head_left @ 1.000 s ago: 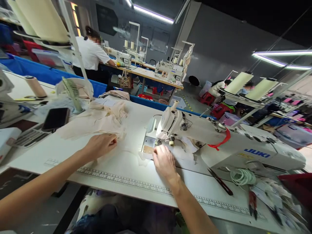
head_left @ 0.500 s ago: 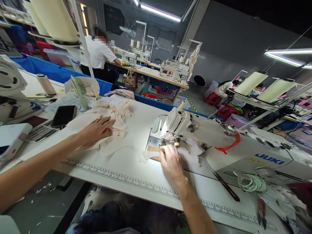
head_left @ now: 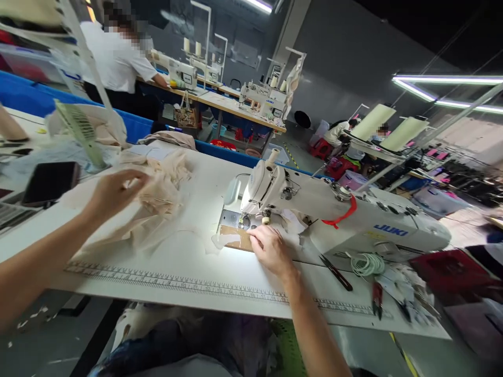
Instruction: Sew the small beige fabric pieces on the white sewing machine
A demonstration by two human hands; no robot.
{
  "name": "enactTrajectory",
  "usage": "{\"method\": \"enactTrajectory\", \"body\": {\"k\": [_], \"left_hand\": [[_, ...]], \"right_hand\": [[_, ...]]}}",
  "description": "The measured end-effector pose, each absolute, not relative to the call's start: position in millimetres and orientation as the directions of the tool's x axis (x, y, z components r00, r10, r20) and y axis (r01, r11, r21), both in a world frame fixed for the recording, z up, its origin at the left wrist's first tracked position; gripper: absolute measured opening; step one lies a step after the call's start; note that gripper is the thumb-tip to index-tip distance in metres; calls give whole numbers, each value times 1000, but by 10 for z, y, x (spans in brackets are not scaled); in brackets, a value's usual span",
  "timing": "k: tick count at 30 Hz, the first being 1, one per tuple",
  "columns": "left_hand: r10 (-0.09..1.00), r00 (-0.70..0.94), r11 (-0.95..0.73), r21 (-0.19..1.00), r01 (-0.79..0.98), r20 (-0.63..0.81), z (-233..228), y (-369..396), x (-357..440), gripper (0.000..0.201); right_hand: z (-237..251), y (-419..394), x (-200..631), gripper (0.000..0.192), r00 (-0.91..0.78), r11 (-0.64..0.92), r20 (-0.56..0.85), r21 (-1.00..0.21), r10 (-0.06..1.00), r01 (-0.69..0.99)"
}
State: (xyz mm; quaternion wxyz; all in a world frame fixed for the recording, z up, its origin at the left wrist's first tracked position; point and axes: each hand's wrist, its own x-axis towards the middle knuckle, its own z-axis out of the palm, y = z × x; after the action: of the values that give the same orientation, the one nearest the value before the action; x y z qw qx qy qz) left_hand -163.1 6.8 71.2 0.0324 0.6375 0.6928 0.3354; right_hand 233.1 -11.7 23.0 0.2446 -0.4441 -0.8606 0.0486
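Note:
My left hand (head_left: 118, 191) hovers over the near side of a crumpled heap of thin cream fabric (head_left: 167, 183). Its fingers are bent, and a gap shows between thumb and forefinger. My right hand (head_left: 271, 248) rests at the needle area of a white sewing machine (head_left: 259, 188), with thumb and fingertips drawn together at the edge of a brown plate (head_left: 245, 241). Whatever lies between those fingertips is hidden. A small sheer pale scrap (head_left: 226, 240) lies over the plate's left end.
Thread snips (head_left: 336, 272), a coil of pale green cord (head_left: 367, 264) and red-handled clippers (head_left: 377, 299) lie right of my arm. A printed ruler (head_left: 176, 283) runs along the table front. A phone (head_left: 51, 182) and green fan (head_left: 80, 133) stand left. A co-worker (head_left: 113, 57) sits beyond.
My left hand has lifted off the cream fabric and drawn back to the left, its fingers now bent. The right hand stays at the plate. The whole view has swung right.

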Motion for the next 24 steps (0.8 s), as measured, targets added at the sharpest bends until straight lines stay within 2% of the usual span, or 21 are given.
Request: {"method": "enactTrajectory", "body": {"k": [2, 4, 6, 8, 11, 13, 15, 17, 22, 24], "left_hand": [[843, -391, 106, 599, 794, 369, 855, -49, -1648, 60], [814, -410, 105, 589, 801, 412, 894, -182, -1585, 62], [884, -235, -17, 529, 848, 405, 782, -292, -1424, 62], [964, 35, -173, 520, 836, 263, 554, -330, -1205, 55], [950, 307, -280, 573, 770, 52, 234, -202, -950, 45], [928, 370, -328, 557, 763, 40, 166, -26, -901, 45], [924, 375, -356, 517, 778, 72, 223, 144, -893, 45], [924, 372, -358, 525, 772, 85, 335, 244, -822, 43], [866, 500, -316, 772, 551, -3, 415, 257, -227, 29], [855, 517, -258, 823, 506, -49, 335, 292, -20, 25]], "right_hand": [[252, -165, 2325, 26, -531, 628, 356, -265, 769, 732], [243, -213, 2294, 27, -559, 645, 350, -216, 752, 733], [215, -248, 2259, 29, -577, 656, 357, -154, 734, 739], [189, -266, 2237, 29, -604, 672, 362, -90, 710, 735], [171, -273, 2225, 24, -639, 690, 345, -35, 687, 723], [163, -270, 2212, 22, -648, 691, 334, -17, 685, 722], [151, -261, 2185, 24, -645, 686, 338, -1, 685, 728], [133, -245, 2148, 25, -636, 673, 351, 23, 687, 739], [103, -213, 2089, 27, -628, 646, 369, 91, 686, 758], [102, -217, 2088, 26, -626, 639, 357, 96, 693, 763]]}}
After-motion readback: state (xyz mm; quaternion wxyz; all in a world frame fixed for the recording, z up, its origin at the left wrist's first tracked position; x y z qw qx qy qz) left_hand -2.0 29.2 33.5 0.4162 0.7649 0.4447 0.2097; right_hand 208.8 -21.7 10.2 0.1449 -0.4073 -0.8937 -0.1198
